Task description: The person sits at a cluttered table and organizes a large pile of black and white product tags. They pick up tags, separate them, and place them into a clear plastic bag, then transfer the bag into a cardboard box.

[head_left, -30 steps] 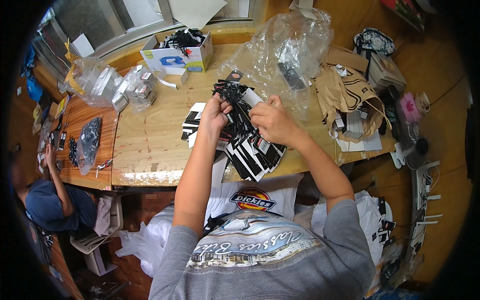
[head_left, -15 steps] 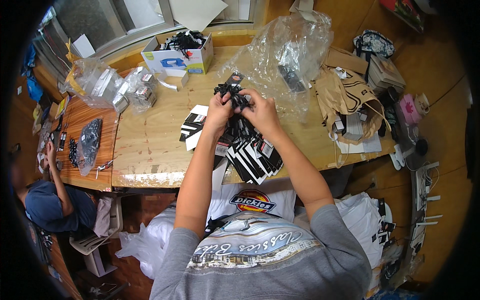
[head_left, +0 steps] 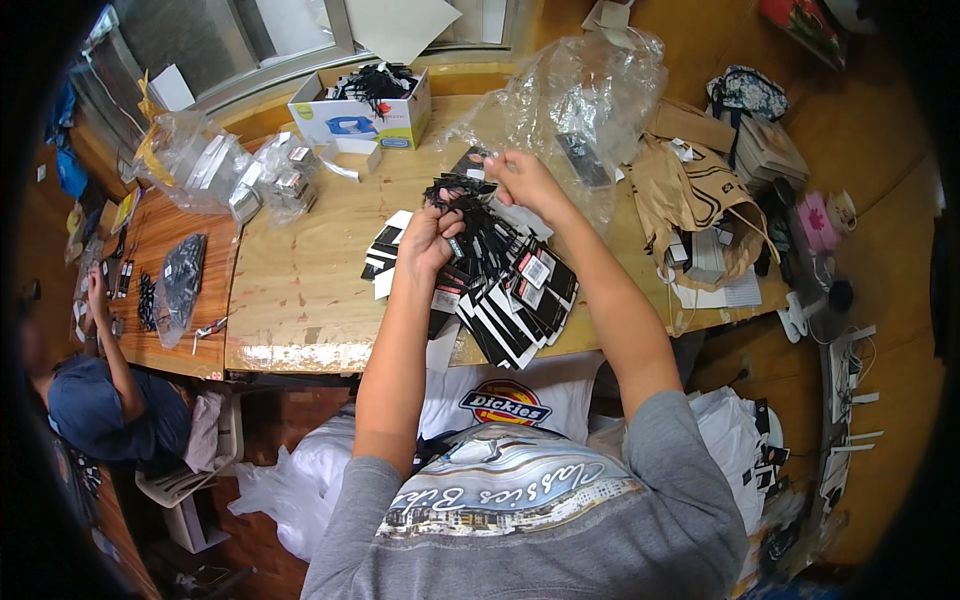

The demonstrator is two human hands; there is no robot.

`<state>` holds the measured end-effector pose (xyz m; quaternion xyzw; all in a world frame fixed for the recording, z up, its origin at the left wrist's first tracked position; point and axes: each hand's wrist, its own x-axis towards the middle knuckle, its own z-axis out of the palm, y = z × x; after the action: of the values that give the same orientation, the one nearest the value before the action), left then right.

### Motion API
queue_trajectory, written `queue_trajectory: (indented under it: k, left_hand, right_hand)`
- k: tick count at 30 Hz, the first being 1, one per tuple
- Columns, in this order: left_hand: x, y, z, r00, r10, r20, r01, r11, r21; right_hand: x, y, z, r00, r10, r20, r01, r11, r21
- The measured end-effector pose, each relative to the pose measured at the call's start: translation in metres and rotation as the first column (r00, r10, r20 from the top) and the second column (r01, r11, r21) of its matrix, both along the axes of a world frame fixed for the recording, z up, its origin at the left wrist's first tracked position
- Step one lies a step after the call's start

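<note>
A bunch of black cords (head_left: 462,190) is gripped in my left hand (head_left: 432,238), fingers wrapped round it. From the bunch, black and white hang tags (head_left: 505,310) with printed labels fan out over the table toward me. My right hand (head_left: 528,185) is raised just to the right of the cords, its fingertips pinched together; whatever they hold is too small to make out. Left of my left wrist lie more white and black tags (head_left: 385,250). A dark card (head_left: 470,160) lies beyond the cords, partly covered by clear plastic.
A box (head_left: 360,120) of black cords stands at the back. A clear plastic bag (head_left: 560,90) and a brown paper bag (head_left: 690,200) lie to the right. Bagged small boxes (head_left: 285,180) and a bag of dark pieces (head_left: 182,290) are left, near a seated co-worker (head_left: 110,405).
My right hand has drawn away from the cord bunch, up and to the right. My left hand keeps its hold nearly in place, and the tags on the right have spread slightly.
</note>
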<state>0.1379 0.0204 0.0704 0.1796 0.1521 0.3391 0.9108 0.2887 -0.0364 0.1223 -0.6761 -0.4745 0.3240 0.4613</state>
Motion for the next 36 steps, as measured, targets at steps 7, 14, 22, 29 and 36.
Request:
queue_trajectory:
  k: [7,14,22,29,36]
  left_hand:
    - [0.005,-0.001,-0.013,0.996,0.029,0.079,-0.018,0.991,-0.135]
    - [0.002,-0.006,0.003,0.99,0.064,-0.125,-0.044,0.986,0.161]
    - [0.0,-0.017,0.002,0.976,0.122,-0.18,-0.023,0.881,0.472]
    - [0.017,-0.04,0.019,0.737,0.524,-0.427,-0.186,0.765,0.617]
    - [0.017,-0.029,0.005,0.773,0.549,-0.317,-0.388,0.805,0.449]
  right_hand:
    - [-0.025,-0.033,-0.01,0.828,-0.073,0.556,0.065,0.997,0.035]
    - [-0.017,-0.014,-0.031,0.999,-0.023,-0.042,0.031,0.976,0.214]
    - [-0.015,-0.009,-0.025,0.973,0.048,-0.226,-0.016,0.99,0.14]
    - [-0.02,-0.009,-0.026,0.951,0.052,-0.305,-0.001,0.986,0.164]
    - [-0.003,-0.02,-0.029,0.984,0.008,0.18,-0.035,0.988,0.149]
